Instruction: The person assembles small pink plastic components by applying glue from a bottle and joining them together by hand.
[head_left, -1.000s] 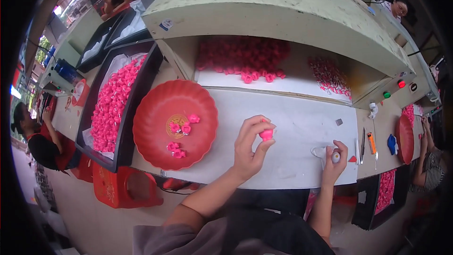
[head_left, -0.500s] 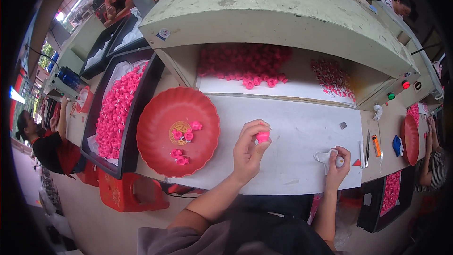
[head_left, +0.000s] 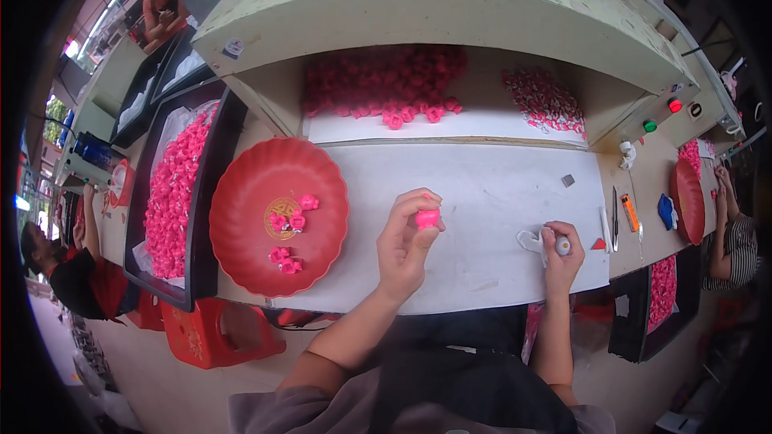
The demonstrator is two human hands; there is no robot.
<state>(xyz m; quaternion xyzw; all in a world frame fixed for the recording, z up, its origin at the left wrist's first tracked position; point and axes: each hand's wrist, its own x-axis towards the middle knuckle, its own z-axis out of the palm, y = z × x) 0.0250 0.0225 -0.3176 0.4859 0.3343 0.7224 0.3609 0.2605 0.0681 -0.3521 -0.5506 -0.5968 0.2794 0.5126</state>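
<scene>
Above the white paper sheet (head_left: 474, 273), my left hand (head_left: 404, 253) pinches a small bright pink plastic piece (head_left: 428, 219) between thumb and fingers. To the right, my right hand (head_left: 562, 267) is closed round a small pale grey bottle (head_left: 564, 247), only its round end showing. A crumpled white tissue (head_left: 531, 243) pokes out from the same hand. Left of my left hand lies a red scalloped bowl (head_left: 241, 193) with several pink pieces (head_left: 286, 260) in it.
A black tray (head_left: 207, 217) heaped with pink pieces (head_left: 173, 209) stands at far left. Under the cream cabinet (head_left: 450, 12) lie more pink piles. An orange cutter (head_left: 630, 213), tweezers (head_left: 615, 221) and a red scrap (head_left: 598, 244) lie at right. Other people work on both sides.
The view has shifted, so the bench appears further left. My left hand still pinches the pink piece, now turned a little; my right hand keeps its grip.
</scene>
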